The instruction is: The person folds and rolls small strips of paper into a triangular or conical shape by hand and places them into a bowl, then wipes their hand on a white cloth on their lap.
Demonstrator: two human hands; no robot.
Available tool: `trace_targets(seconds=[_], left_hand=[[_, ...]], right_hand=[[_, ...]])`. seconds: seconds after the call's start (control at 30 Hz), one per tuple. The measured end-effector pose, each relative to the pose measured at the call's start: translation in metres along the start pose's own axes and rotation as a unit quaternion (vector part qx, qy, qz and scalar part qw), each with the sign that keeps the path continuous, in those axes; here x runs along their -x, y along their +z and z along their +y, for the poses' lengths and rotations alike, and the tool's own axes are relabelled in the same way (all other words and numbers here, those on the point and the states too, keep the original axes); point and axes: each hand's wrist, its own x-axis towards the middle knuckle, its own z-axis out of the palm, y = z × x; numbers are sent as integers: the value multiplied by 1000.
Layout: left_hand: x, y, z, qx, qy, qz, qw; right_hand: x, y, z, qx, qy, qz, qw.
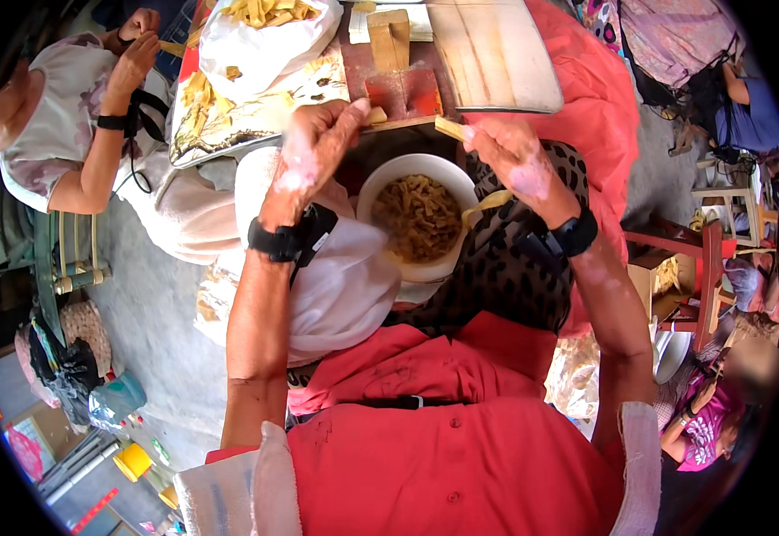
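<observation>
- Spillage was the likeliest trouble, as I judged it: the white bowl [418, 217] of yellow-brown strips sat on my lap over the spotted cloth [505, 268], with no flat surface under it that I could see — a shift of my knees could have tipped it.
- My left hand [316, 143] was above the bowl's far-left rim, fingers curled around a pale piece [375, 115]; my right hand [507, 152] was above its far-right rim, pinched on a pale stick [450, 129]. The two hands were apart, each closed on its own bit.
- A yellow strip [488, 204] hung beneath my right hand at the bowl's right edge; it could have dropped outside the rim onto the cloth.
- Beyond the bowl stood a wooden board [495, 54] and a small wooden block [389, 39]; whether a blade was fixed there I could not tell.
- My left fingers hid most of what they held, so its shape stayed unclear — the bowl's near side was also covered by a white cloth [345, 286].
</observation>
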Motion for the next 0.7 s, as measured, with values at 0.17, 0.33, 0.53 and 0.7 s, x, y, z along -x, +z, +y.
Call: trace_targets(seconds=[0.17,0.33,0.53,0.7], left_hand=[[28,14,14,-40,156,-9,987],[57,28,35,41,142,-100,984],[72,25,27,48,105,-164,980],[77,-8,26,99,57,-55,992]], right_hand=[[27,8,-23,-45,-27,-13,999],[47,17,-42,-62,-27,-29,997],[59,28,-45,-47,-102,-22,993],[56,29,-45,-17,-94,-36,995]])
